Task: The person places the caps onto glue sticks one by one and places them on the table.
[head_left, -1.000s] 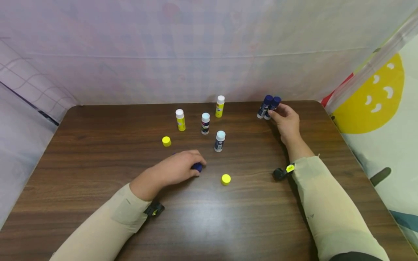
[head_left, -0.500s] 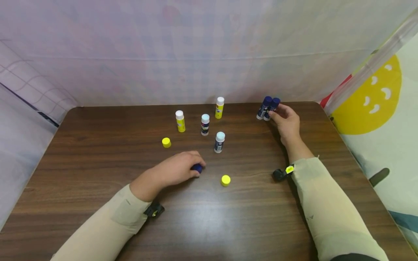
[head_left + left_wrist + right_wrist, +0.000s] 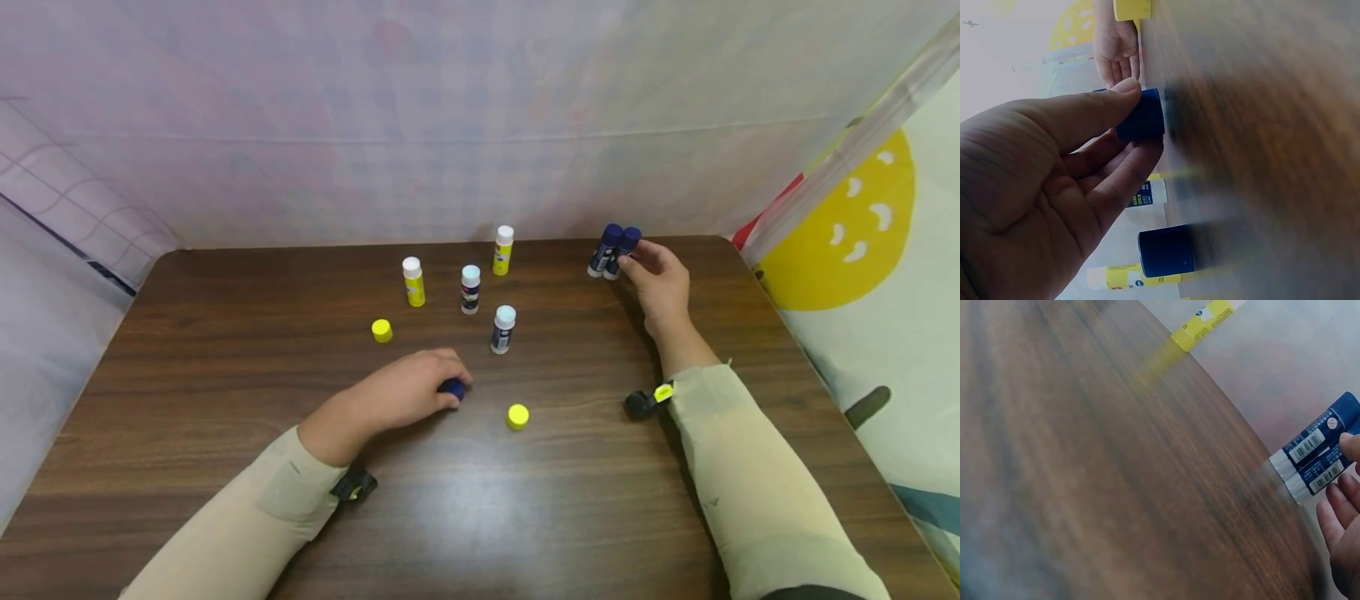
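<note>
One second on, the left hand point(image 3: 408, 386) pinches the same blue cap point(image 3: 1146, 117), the right hand point(image 3: 662, 286) the same blue glue stick point(image 3: 1320, 475). Neither has visibly moved; work appears paused

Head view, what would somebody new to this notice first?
Probably the two bright yellow caps on the dark table, one beyond the left hand and the other to its right. Next, perhaps, the right hand holding a pair of blue-capped sticks at the back right. Four white-topped sticks stand between, toward the back.
</note>
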### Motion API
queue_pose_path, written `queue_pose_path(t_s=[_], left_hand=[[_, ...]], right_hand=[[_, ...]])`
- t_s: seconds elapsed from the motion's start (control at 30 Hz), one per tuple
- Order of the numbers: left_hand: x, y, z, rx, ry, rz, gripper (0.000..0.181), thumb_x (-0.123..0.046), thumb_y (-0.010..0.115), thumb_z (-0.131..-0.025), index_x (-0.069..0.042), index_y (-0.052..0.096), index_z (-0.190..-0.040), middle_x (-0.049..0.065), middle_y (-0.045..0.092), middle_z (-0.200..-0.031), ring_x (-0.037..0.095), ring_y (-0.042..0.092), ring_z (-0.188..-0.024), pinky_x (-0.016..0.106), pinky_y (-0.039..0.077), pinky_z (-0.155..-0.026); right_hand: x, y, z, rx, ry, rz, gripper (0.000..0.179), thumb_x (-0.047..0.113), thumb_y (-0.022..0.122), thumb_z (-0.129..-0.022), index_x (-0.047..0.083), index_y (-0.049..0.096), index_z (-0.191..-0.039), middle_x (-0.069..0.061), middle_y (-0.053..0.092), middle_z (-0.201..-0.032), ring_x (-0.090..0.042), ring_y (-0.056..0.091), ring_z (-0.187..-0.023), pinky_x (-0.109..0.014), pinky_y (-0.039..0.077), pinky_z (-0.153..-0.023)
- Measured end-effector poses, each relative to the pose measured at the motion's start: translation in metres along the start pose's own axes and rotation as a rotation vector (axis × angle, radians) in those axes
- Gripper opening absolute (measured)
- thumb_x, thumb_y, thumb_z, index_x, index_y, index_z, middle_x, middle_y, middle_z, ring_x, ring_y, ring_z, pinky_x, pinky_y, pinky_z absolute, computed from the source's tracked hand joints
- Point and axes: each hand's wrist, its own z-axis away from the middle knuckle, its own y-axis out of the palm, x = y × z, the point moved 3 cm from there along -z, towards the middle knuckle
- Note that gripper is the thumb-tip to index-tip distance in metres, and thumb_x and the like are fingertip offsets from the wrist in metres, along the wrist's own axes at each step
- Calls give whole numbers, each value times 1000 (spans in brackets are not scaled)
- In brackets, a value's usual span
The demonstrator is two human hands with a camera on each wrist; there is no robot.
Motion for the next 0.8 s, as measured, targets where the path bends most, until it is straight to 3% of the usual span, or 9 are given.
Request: queue_pose_path(t_s=[0.23, 0.6, 0.8], left_hand=[[0, -1, 0, -20, 12, 6, 33, -23, 73, -99, -13, 71, -131, 2, 67, -130, 19, 64, -120, 43, 53, -110], [-4, -5, 1, -62, 32, 16, 30, -23, 71, -100, -15, 70, -129, 0, 66, -130, 18, 63, -122, 42, 52, -111], [-5, -7, 2, -99, 64, 30, 30, -21, 72, -100, -12, 71, -128, 1, 67, -129, 20, 64, -121, 43, 53, -110]], right_hand=[[5, -2, 6, -11, -14, 39, 43, 18, 79, -94, 6, 66, -133, 8, 68, -112, -7, 61, -106, -13, 53, -84], [8, -6, 11, -99, -13, -149, 41, 8, 79, -91, -3, 66, -128, 6, 69, -96, -7, 64, -89, -13, 57, -73], [14, -5, 17, -162, -79, -202, 34, 8, 80, -90, -5, 68, -120, 4, 69, -93, -8, 64, -83, -15, 57, -70]])
